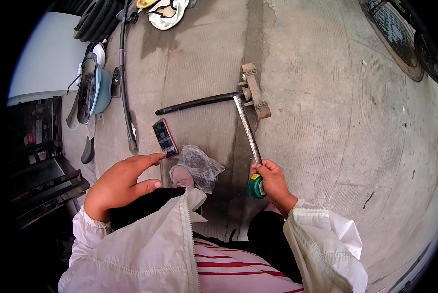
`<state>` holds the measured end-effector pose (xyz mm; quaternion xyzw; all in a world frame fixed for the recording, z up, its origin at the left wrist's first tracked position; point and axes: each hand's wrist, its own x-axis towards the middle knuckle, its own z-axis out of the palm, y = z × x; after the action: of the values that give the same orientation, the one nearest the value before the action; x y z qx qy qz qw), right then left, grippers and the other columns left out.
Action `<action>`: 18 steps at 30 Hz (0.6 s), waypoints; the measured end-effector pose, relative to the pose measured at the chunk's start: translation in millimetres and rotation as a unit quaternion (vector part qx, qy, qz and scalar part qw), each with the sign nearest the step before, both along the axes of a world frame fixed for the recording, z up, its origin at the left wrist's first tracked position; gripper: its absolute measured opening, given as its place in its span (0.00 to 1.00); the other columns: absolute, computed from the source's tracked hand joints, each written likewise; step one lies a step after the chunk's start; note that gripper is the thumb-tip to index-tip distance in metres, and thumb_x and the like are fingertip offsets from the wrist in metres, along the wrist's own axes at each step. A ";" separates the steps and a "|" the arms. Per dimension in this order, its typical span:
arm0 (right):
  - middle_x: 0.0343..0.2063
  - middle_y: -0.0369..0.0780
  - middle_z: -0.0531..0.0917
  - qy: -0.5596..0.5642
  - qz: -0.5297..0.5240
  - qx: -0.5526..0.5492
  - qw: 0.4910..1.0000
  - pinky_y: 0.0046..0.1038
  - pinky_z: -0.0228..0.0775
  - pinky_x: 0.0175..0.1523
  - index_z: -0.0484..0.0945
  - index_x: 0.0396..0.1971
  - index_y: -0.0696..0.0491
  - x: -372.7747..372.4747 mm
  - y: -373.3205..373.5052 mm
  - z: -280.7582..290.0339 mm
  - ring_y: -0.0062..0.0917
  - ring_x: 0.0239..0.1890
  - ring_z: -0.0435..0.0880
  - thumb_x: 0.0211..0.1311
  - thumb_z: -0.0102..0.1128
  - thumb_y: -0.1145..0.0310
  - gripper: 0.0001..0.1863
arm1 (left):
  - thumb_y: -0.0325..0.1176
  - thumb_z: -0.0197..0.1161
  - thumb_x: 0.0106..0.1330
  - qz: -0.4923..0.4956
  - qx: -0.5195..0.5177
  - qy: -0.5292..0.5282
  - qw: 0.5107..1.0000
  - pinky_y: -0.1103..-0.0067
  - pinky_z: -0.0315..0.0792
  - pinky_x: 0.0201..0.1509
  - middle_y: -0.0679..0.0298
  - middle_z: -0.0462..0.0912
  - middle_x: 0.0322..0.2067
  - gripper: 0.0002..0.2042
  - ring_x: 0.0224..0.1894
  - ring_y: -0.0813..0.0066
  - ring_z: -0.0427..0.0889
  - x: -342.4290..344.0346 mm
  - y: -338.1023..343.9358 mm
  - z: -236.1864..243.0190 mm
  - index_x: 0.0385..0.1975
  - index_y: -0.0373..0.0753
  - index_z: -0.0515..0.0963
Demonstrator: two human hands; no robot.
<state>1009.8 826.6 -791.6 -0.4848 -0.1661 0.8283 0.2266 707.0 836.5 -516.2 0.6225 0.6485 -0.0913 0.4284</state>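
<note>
My right hand is closed round a green tape measure with a yellow patch. From that hand a silvery strip, which looks like the drawn-out blade, runs away to a black bar. The bar's right end meets a rusty metal bracket lying on the floor. To the left, my left hand hovers with thumb and forefinger apart, holding nothing. Just beyond its fingertips lies a phone with a dark screen and red edge; whether they touch I cannot tell.
Crumpled clear plastic lies beside my shoe. A long black tube stretches along the left, past a light blue bucket. Dark shelves stand at left, black tyres at far left, and wheels at far right.
</note>
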 end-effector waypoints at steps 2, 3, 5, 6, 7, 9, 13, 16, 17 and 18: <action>0.27 0.36 0.80 -0.003 0.002 0.002 1.000 0.20 0.72 0.35 0.77 0.35 0.57 -0.7 0.2 0.8 0.17 0.27 0.78 0.70 0.51 0.70 0.08 | 0.40 0.66 0.63 0.001 -0.002 0.003 1.000 0.67 0.70 0.59 0.47 0.79 0.52 0.30 0.54 0.51 0.78 -0.1 -0.3 0.1 0.63 0.34 0.68; 0.27 0.36 0.80 -0.005 0.003 0.003 1.000 0.20 0.72 0.35 0.77 0.35 0.57 -1.3 0.3 1.2 0.17 0.27 0.78 0.70 0.51 0.70 0.08 | 0.40 0.66 0.63 0.001 -0.003 0.005 1.000 0.67 0.70 0.59 0.48 0.79 0.52 0.30 0.54 0.51 0.78 -0.1 -0.4 0.3 0.63 0.34 0.68; 0.27 0.35 0.80 -0.010 0.004 0.009 1.000 0.20 0.72 0.35 0.77 0.35 0.57 -1.3 0.6 1.4 0.17 0.28 0.78 0.71 0.51 0.70 0.08 | 0.41 0.65 0.63 0.001 -0.003 0.005 1.000 0.67 0.70 0.59 0.48 0.79 0.52 0.29 0.55 0.50 0.78 0.4 0.3 0.1 0.62 0.34 0.68; 0.27 0.35 0.80 -0.013 0.005 0.011 1.000 0.20 0.72 0.35 0.77 0.35 0.57 -1.5 0.6 1.5 0.16 0.28 0.78 0.71 0.51 0.70 0.08 | 0.42 0.65 0.64 0.001 -0.003 0.005 1.000 0.66 0.70 0.59 0.48 0.78 0.53 0.29 0.55 0.49 0.77 0.9 0.7 0.0 0.62 0.35 0.69; 0.27 0.35 0.80 -0.013 0.004 0.013 1.000 0.20 0.71 0.35 0.77 0.35 0.57 -0.9 0.2 1.1 0.16 0.28 0.78 0.71 0.51 0.70 0.08 | 0.43 0.64 0.64 0.000 -0.002 0.005 1.000 0.66 0.71 0.59 0.48 0.78 0.54 0.28 0.55 0.48 0.77 1.9 1.1 0.2 0.62 0.36 0.69; 0.27 0.35 0.80 -0.014 0.003 0.016 1.000 0.19 0.71 0.35 0.77 0.35 0.57 0.1 -0.7 0.0 0.16 0.28 0.78 0.71 0.51 0.70 0.08 | 0.43 0.64 0.64 -0.002 -0.003 0.004 1.000 0.66 0.71 0.59 0.48 0.78 0.54 0.28 0.55 0.48 0.77 2.4 0.8 -0.3 0.62 0.36 0.69; 0.27 0.35 0.80 -0.009 0.006 0.021 1.000 0.20 0.71 0.35 0.77 0.35 0.57 0.5 -1.1 -1.5 0.17 0.28 0.78 0.71 0.51 0.70 0.08 | 0.44 0.64 0.64 -0.004 -0.001 0.001 1.000 0.66 0.71 0.58 0.49 0.78 0.54 0.28 0.55 0.48 0.77 0.8 0.3 -2.4 0.62 0.36 0.69; 0.27 0.35 0.80 -0.012 0.008 0.022 1.000 0.20 0.71 0.35 0.77 0.35 0.57 -0.3 -0.7 -0.8 0.17 0.28 0.78 0.71 0.51 0.70 0.07 | 0.43 0.64 0.64 -0.001 -0.005 0.003 1.000 0.66 0.71 0.58 0.48 0.78 0.54 0.28 0.54 0.48 0.77 0.9 1.1 -1.8 0.62 0.36 0.69; 0.27 0.35 0.80 -0.014 0.010 0.023 1.000 0.20 0.71 0.35 0.78 0.35 0.57 -0.4 -0.6 -0.7 0.17 0.28 0.78 0.70 0.51 0.70 0.07 | 0.43 0.64 0.64 -0.001 -0.005 0.003 1.000 0.66 0.71 0.58 0.48 0.78 0.53 0.28 0.54 0.48 0.77 0.7 1.0 -2.0 0.62 0.36 0.69; 0.27 0.35 0.81 -0.016 0.012 0.023 1.000 0.20 0.71 0.35 0.78 0.35 0.56 -0.4 -0.4 -0.5 0.16 0.28 0.78 0.70 0.51 0.70 0.07 | 0.43 0.64 0.64 -0.001 -0.004 0.003 1.000 0.66 0.71 0.58 0.48 0.78 0.53 0.28 0.54 0.48 0.77 0.4 0.8 -2.5 0.62 0.36 0.69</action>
<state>1009.4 826.1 -792.1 -0.4904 -0.1947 0.8190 0.2254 707.4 837.3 -518.7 0.6215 0.6485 -0.0962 0.4288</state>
